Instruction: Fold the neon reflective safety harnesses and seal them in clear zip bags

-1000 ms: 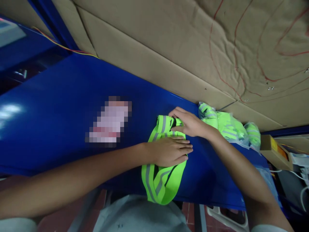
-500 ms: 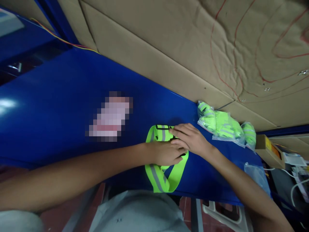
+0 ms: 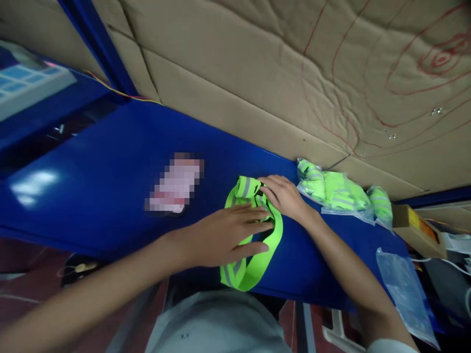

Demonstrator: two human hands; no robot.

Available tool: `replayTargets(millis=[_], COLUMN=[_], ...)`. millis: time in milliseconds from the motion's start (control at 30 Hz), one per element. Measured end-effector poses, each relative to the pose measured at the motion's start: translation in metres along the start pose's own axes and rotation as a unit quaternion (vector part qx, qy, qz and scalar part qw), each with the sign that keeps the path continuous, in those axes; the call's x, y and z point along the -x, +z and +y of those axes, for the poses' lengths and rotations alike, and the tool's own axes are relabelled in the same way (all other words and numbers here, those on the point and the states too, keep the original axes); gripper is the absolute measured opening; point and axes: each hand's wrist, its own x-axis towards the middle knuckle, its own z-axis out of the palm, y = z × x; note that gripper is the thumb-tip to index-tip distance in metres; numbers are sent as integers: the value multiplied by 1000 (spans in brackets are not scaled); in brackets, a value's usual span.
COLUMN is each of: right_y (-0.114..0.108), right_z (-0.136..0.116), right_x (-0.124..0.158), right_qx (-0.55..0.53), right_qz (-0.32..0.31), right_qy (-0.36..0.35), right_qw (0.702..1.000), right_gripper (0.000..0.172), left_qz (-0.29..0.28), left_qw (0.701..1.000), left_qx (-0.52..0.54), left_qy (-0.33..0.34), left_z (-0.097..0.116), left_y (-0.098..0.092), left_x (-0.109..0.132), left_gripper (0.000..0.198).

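A lime-yellow reflective belt with grey stripes lies looped on the blue table, its lower loop near the front edge. My left hand reaches over the belt from the left, fingers stretched and apart, hiding part of it. At the upper right of the belt my right hand is closed on it beside a dark buckle piece. The fingertips there are partly hidden. A folded part of the belt stands up just left of those fingers.
Several bagged lime belts lie along the cardboard wall. At the right are a small cardboard box and a clear plastic bag. A blurred-out phone-like object rests on the blue table.
My left hand has drawn back to the left and spread its fingers, coming away from my right hand. The folded belt part near the buckle has turned upward. The view has shifted slightly.
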Motion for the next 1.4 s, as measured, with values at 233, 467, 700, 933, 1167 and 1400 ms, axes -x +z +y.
replayTargets(millis=[233, 467, 700, 933, 1167, 1400], right_y=[7, 10, 18, 26, 21, 19], right_z=[8, 19, 27, 33, 39, 34], right_x=[-11, -20, -21, -23, -21, -19], right_qx=[-88, -183, -229, -245, -224, -148], right_qz=[0, -17, -8, -1, -9, 14], right_qy=[37, 77, 104, 127, 111, 76], right_qw=[995, 980, 968, 961, 968, 986], right_gripper=[34, 29, 28, 31, 31, 29], left_qz=[-61, -63, 136, 52, -70, -60], left_qw=[995, 991, 981, 998, 989, 997], left_qx=[55, 102, 62, 2, -64, -7], left_qy=[-62, -50, -120, 21, 110, 45], left_z=[17, 23, -6, -13, -15, -8], left_y=[35, 41, 34, 37, 49, 45], left_x=[20, 10, 7, -22, -42, -40], left_gripper=[69, 65, 40, 55, 46, 35])
